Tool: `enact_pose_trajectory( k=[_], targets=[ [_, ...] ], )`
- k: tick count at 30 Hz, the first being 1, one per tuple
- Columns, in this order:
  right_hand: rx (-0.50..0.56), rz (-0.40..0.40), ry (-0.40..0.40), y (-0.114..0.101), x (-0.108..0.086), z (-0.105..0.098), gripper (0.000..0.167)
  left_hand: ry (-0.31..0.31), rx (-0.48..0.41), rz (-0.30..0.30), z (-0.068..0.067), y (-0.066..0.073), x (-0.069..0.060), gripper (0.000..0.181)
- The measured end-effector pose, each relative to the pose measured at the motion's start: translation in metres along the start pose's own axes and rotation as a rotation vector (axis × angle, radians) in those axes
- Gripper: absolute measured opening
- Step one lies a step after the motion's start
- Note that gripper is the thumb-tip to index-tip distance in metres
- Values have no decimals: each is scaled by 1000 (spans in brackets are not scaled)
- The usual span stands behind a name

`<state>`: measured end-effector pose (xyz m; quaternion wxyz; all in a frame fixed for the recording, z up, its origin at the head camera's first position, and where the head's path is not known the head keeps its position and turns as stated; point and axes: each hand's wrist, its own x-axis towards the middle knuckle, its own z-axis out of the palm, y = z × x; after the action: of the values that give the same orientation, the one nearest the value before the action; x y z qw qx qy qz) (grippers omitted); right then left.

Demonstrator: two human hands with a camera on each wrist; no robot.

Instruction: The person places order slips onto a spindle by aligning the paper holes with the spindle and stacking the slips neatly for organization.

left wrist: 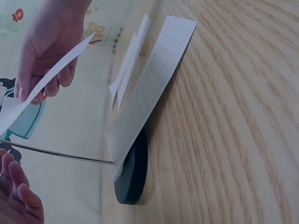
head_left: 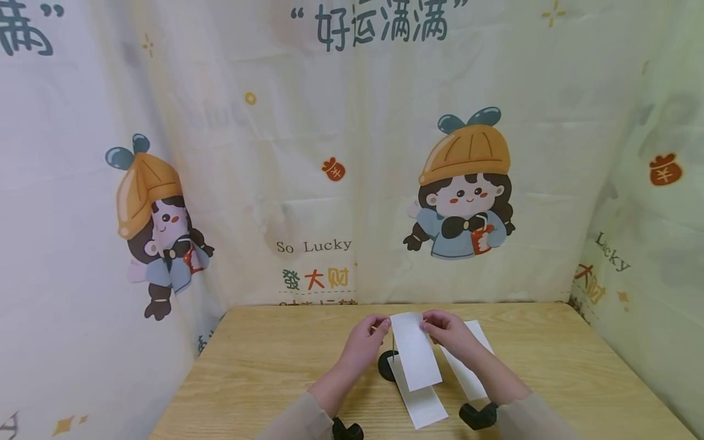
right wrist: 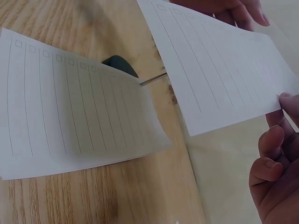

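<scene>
My right hand (head_left: 448,331) pinches the upper sheet (head_left: 416,354) above the base (head_left: 385,367). My left hand (head_left: 364,342), fingers loosely bent, is near the sheet's corner; cannot tell if gripping. Tip of spike (left wrist: 79,157) hidden; lower sheet (head_left: 420,406) overlaps base.

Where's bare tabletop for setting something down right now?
Left: table between its left edge and the left forearm. Right: from the right forearm to the right edge. Crowded: centre, where left hand, right hand, held sheet, lower sheet, loose paper and black base cluster.
</scene>
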<state>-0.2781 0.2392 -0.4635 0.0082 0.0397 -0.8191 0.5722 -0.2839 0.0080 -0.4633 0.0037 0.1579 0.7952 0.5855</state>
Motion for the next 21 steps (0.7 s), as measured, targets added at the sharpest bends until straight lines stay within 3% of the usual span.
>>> enact_pose_trajectory(
  k=[7, 21],
  targets=[
    [4, -13, -28, 1, 1, 0, 25, -2, 31, -24, 4, 4, 4, 28],
    [15, -9, -16, -2, -1, 2, 27, 5, 59, 5, 6, 8, 8, 22]
  ],
)
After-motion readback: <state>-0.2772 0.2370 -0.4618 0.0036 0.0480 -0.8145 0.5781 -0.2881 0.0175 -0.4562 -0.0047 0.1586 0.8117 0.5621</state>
